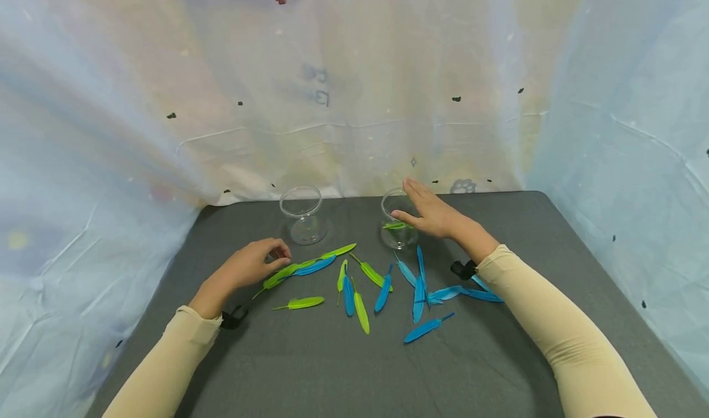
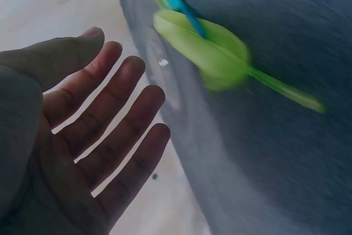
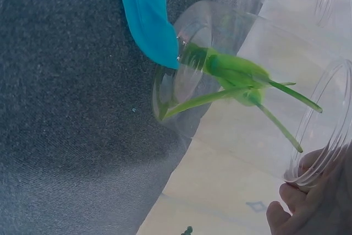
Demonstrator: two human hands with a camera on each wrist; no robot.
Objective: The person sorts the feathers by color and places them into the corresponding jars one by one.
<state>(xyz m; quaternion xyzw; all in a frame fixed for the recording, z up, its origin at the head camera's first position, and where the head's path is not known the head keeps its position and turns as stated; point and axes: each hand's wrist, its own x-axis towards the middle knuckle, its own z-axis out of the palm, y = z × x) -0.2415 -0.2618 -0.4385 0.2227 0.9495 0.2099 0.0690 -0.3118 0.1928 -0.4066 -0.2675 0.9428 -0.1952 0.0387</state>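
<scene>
My left hand point(image 1: 255, 263) hovers at the left end of a row of green and blue feathers, fingers loosely bent. In the left wrist view nothing lies in that hand, and a green feather point(image 2: 214, 53) is beside it on the cloth. With fingers extended, my right hand point(image 1: 434, 213) is at the rim of the right clear jar point(image 1: 399, 241); in the right wrist view its fingers point(image 3: 294, 196) show by the rim. Whether they touch it I cannot tell. Several green feathers point(image 3: 236, 72) are inside this upright jar.
A second clear jar point(image 1: 308, 230) stands at the back left. Loose green feathers point(image 1: 360, 312) and blue feathers point(image 1: 423, 330) lie across the middle of the grey table point(image 1: 332, 381). Near the right sleeve are more blue feathers point(image 1: 480, 295). A printed curtain point(image 1: 354, 98) hangs behind.
</scene>
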